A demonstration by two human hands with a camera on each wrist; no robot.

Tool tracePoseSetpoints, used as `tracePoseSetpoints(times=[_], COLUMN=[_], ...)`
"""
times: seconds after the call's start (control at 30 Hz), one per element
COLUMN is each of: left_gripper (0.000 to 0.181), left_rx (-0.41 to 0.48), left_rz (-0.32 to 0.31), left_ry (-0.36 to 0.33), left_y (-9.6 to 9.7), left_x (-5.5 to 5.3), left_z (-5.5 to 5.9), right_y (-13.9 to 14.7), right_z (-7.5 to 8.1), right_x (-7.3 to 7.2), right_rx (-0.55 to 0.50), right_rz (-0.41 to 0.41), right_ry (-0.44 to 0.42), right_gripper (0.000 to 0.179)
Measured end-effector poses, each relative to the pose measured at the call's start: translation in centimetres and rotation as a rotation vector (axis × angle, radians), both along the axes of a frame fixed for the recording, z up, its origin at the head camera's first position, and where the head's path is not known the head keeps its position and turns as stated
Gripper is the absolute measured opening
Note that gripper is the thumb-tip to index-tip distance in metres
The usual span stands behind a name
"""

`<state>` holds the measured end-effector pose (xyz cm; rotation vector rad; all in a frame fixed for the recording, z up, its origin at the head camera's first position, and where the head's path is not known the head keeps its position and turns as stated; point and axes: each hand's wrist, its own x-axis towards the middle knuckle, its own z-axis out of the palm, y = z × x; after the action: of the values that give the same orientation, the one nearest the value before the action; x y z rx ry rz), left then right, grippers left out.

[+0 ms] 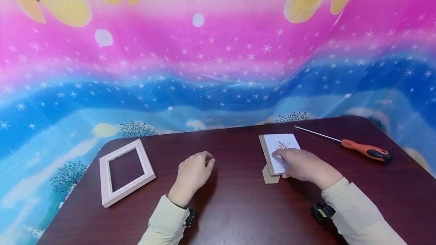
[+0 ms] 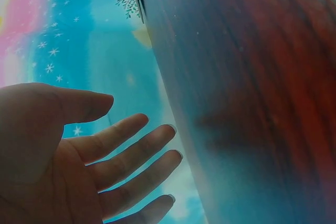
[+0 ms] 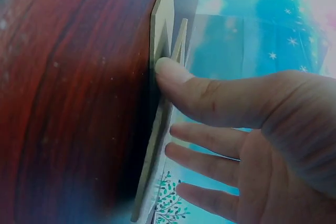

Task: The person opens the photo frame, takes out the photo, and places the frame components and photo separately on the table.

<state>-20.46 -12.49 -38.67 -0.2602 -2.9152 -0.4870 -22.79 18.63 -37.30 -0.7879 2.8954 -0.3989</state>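
Over the right part of the table, my right hand [image 1: 301, 165] grips a frame backing board [image 1: 265, 153] with a white printed card [image 1: 272, 144] on it. Its thumb [image 3: 181, 85] lies on the board's near edge and a finger bends over the card; the other fingers extend along the card's face. A tan stand leg [image 1: 271, 179] juts out beneath the board. My left hand [image 1: 195, 173] holds nothing near the table's middle, its thumb and fingers apart and relaxed in the left wrist view. Further left lies an empty pale pink picture frame [image 1: 148, 178].
A screwdriver [image 1: 362, 149] with an orange and black handle lies at the right, its shaft pointing to the back. The dark reddish table [image 1: 231, 211] ends at a patterned cloth backdrop [image 1: 218, 48] with snowflakes.
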Motion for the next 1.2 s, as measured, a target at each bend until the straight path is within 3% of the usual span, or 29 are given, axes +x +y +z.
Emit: tracePoseSetpoints(times=[0.3,0.63,0.87,1.0,1.2], left_gripper=[0.021,0.022,0.021,0.021,0.02], left_rx=[-0.001,0.0,-0.001,0.0,0.001], left_rz=[-0.008,0.004,0.01,0.009,0.002], left_ry=[-0.008,-0.02,-0.022,-0.022,-0.021], left_y=[0.0,0.1,0.1,0.1,0.1], left_x=[0.0,0.0,0.0,0.0,0.1], left_z=[-0.1,0.0,0.0,0.0,0.1], right_y=[-0.5,0.0,1.8,3.3,4.7], right_z=[0.0,0.2,0.8,0.7,0.2], right_x=[0.2,-0.2,-1.0,-1.5,-1.8], right_rx=[-0.035,-0.083,-0.086,-0.049,-0.009], right_rz=[-0.01,-0.005,-0.164,-0.259,-0.339], right_ry=[-0.051,-0.023,0.035,-0.009,-0.059], right_gripper=[0.065,0.056,0.045,0.041,0.034])
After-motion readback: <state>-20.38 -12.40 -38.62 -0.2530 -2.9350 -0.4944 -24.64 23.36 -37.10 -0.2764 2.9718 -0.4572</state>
